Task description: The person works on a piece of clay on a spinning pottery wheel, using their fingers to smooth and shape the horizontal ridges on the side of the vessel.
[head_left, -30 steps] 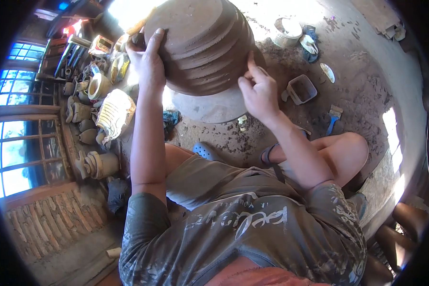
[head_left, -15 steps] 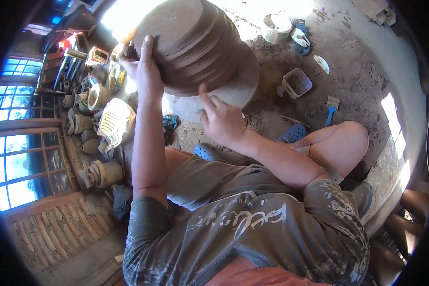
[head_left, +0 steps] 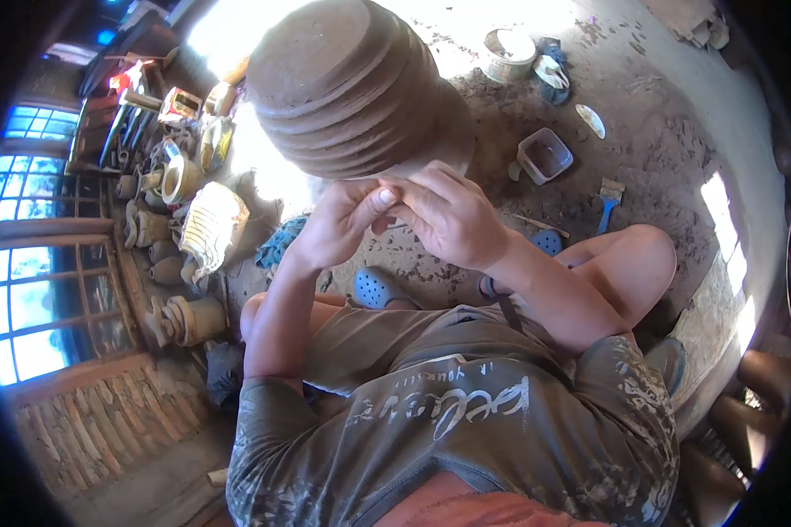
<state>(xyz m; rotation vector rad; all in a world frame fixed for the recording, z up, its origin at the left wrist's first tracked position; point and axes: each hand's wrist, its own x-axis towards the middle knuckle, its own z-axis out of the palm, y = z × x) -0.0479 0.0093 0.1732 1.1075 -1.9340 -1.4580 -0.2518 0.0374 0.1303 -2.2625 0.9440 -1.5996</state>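
Note:
A large brown clay pot [head_left: 351,97] with ridged sides and a flat, smooth upper face stands in front of me, tilted in this view. Just below its near side, my left hand [head_left: 347,220] and my right hand [head_left: 453,215] meet, fingers touching. Both are closed in a pinch, thumbs toward each other. Whatever lies between the fingertips, if anything, is hidden. The right fingertips overlap the pot's lower edge in the picture; I cannot tell whether they touch it.
To the right on the dirt floor lie a square plastic tub [head_left: 546,156], a blue-handled brush [head_left: 610,204], a pale oval piece [head_left: 591,121] and a round container [head_left: 508,55]. Small pots [head_left: 182,179] and a ribbed pale object [head_left: 214,227] crowd the left. Blue clogs [head_left: 378,287] are below my hands.
My left hand has come down off the pot's left side to meet my right hand. The right hand has shifted slightly right, its pointing finger now folded in.

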